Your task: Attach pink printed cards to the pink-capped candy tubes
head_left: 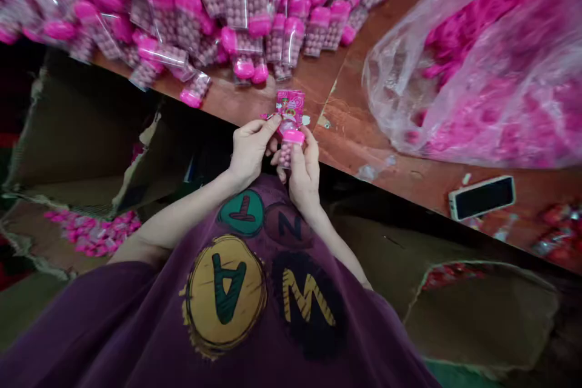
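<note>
Both my hands meet at the near edge of a brown table. My right hand is closed round a small clear tube with a pink cap, filled with small beads. My left hand pinches a pink printed label that stands up above the tube's cap. A big heap of the same pink-capped tubes lies on the table beyond my hands.
A large clear plastic bag of pink pieces sits on the table at the right. A phone lies near the table's right edge. Cardboard boxes stand below: one at the left holds pink items, another at the right.
</note>
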Motion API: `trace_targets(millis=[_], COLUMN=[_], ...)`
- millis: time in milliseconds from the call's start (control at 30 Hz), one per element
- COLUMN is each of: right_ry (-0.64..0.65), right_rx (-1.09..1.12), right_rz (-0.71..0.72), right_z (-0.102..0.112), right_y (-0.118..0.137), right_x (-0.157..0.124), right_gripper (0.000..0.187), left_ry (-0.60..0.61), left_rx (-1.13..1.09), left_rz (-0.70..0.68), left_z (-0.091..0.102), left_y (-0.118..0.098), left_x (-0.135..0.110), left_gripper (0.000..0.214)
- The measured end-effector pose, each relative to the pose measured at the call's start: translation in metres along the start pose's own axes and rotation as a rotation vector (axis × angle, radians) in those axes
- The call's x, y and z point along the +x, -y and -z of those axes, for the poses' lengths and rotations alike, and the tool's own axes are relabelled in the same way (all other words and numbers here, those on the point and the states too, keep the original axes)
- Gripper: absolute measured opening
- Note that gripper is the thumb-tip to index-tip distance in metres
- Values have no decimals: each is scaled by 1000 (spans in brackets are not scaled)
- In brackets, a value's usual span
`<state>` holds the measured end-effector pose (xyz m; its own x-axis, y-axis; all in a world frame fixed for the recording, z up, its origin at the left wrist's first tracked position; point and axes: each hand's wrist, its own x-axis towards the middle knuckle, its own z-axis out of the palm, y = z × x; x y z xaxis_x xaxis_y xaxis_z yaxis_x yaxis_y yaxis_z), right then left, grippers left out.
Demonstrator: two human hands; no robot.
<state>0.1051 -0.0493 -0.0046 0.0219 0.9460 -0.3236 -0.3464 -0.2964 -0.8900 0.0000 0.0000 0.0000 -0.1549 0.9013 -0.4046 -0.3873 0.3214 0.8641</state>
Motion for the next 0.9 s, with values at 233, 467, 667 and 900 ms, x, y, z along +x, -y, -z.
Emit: trace_targets(millis=[233, 467, 667, 900], right_ry=[157, 124, 86, 85], right_rx=[181, 127, -136, -485], right_rz=[-183, -136, 68, 251], right_z=[0, 4, 13, 24], right_y=[16, 12, -7, -10], right_x=[0, 6, 6, 6], right_gripper=[51, 58, 67, 73], left_ry=[50, 114, 238, 343], left_rx=[-4, -29, -95, -154], left_rz=[55, 111, 337, 378], left_z=[1, 5, 7, 12], left_y=[-3, -9, -14, -15], left_x=[-4, -5, -6, -7], left_gripper=[52, 50, 43, 35])
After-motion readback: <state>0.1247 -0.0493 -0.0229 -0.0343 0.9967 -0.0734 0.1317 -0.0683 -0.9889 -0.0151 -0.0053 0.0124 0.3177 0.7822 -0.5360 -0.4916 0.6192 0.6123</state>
